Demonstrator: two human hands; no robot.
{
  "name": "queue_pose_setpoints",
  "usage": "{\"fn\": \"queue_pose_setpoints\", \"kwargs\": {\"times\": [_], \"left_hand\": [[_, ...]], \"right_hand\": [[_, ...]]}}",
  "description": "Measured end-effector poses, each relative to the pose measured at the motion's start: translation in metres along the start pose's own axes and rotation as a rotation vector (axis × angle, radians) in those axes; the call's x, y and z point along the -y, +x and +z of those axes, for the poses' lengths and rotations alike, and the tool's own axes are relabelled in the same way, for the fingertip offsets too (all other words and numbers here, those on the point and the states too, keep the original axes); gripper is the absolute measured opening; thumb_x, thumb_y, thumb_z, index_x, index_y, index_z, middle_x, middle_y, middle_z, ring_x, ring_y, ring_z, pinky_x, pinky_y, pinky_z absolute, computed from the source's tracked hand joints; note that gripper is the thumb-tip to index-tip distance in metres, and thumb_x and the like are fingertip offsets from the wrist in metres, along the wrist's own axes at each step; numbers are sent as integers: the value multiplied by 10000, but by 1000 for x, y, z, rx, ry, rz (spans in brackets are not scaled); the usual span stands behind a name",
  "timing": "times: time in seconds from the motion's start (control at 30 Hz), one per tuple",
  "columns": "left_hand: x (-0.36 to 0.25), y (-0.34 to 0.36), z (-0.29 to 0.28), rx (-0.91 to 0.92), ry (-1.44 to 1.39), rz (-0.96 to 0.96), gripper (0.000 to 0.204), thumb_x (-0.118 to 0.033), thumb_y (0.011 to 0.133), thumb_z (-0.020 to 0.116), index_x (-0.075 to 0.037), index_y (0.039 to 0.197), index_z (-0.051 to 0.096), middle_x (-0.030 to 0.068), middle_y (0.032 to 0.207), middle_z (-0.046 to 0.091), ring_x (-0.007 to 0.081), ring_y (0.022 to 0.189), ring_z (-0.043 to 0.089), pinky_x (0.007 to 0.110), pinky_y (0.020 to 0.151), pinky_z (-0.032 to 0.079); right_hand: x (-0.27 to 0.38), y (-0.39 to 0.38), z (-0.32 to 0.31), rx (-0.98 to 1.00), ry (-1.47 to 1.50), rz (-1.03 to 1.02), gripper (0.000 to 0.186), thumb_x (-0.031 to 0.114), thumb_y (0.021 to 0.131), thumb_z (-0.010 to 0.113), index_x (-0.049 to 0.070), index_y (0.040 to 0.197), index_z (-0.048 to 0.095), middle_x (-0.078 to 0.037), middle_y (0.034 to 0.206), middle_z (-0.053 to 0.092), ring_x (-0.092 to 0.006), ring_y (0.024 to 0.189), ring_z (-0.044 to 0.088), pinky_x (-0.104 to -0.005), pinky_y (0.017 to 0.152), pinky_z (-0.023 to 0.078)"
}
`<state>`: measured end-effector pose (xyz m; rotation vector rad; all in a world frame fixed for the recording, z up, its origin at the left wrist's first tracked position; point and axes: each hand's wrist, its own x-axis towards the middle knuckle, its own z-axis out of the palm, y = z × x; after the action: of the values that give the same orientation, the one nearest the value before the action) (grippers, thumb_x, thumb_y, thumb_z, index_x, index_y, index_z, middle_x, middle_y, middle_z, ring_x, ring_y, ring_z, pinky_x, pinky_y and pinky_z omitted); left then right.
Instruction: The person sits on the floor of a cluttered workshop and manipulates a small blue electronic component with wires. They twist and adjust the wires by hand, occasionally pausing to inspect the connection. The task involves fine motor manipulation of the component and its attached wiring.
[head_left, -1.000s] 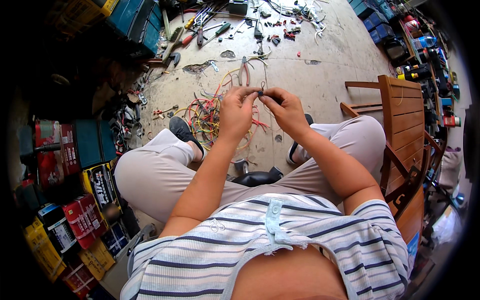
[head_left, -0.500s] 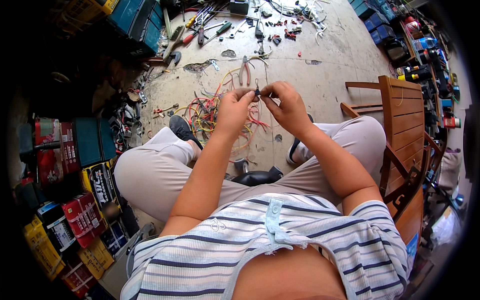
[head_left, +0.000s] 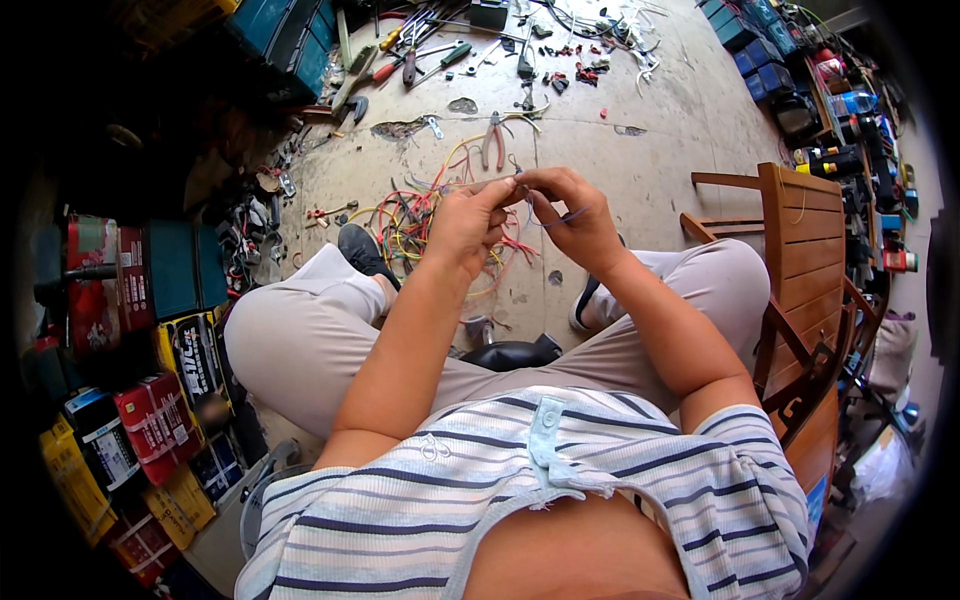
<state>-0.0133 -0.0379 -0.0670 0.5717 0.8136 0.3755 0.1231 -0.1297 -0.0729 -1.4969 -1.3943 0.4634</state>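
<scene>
My left hand (head_left: 465,225) and my right hand (head_left: 578,222) meet over the floor in front of my knees, fingertips touching. Both are closed in a pinch around a thin wire (head_left: 514,161), whose small loop pokes up beyond the fingertips. A fine bluish strand of it curves beneath my right fingers, across the thumb. Most of the held part is hidden by the fingers. Below my left hand lies a tangle of red, yellow and green wires (head_left: 405,222). Pliers (head_left: 493,140) with reddish handles rest on the floor just beyond my hands.
Screwdrivers (head_left: 440,62) and other tools lie at the far left, with small black and red parts (head_left: 590,75) beside them. A wooden folding chair (head_left: 805,230) stands close on my right. Stacked boxes (head_left: 160,425) line my left; crowded shelves run along the right.
My fingers have shifted their grip and my right thumb has dropped lower. The bluish strand now shows under the right hand; the small dark piece between the fingertips is mostly covered.
</scene>
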Motion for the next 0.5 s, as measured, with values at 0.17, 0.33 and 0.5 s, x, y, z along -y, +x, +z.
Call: {"fn": "queue_pose_setpoints", "kwargs": {"times": [0.17,0.33,0.5], "left_hand": [[0,-1,-5,-15,-21,-22,142,-137,851,610,-14,915,636,37,847,648,13,493,362,166,386,230],[0,-2,-3,17,-46,-24,115,-114,840,632,-18,902,623,-25,726,564,12,500,339,177,396,225],[3,-2,0,-16,-87,1,94,-111,809,664,-30,843,630,-78,590,400,9,457,298,189,385,200]], "right_hand": [[8,4,-7,102,7,-41,271,-60,809,600,43,1059,624,-79,936,623,-165,838,636,-258,726,520],[0,2,-5,16,40,13,217,-20,801,643,46,1007,649,-64,881,623,-126,768,615,-228,674,496],[-4,-3,3,-118,339,233,138,46,875,607,8,1004,634,-23,852,614,-73,748,582,-206,676,482]]}}
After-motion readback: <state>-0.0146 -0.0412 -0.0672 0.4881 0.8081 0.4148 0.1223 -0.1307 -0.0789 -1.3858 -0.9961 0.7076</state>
